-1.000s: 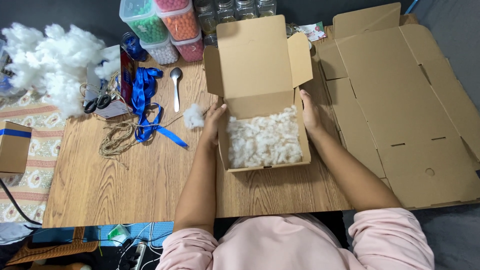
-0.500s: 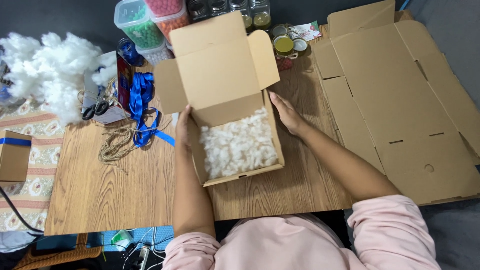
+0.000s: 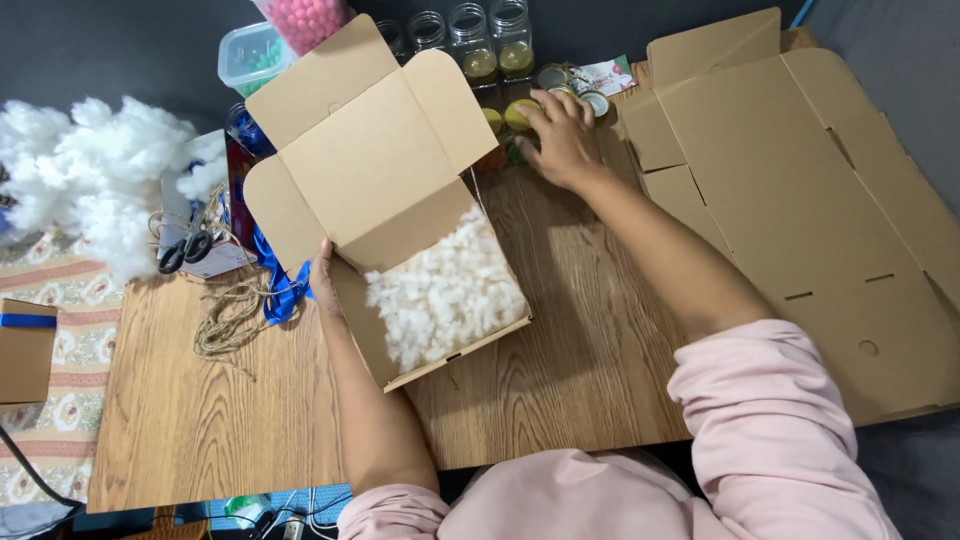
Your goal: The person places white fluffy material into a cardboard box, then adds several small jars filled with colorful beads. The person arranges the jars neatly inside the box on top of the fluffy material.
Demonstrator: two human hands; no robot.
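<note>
Centrally, the open cardboard box is steadied at its left wall by the left hand; at upper centre, small jars are covered by the spread right hand.

stuffing in box — jars behind

Seen from above, a person in pale pink sleeves pushed up past the elbows extends both bare forearms forward. The left hand lies nearer the body, its arm running almost straight ahead, palm turned inward and fingers flat and together. The right hand is stretched much farther out, its arm angling from the lower right toward the upper middle, back of the hand upward, fingers curled downward and slightly spread.
</note>
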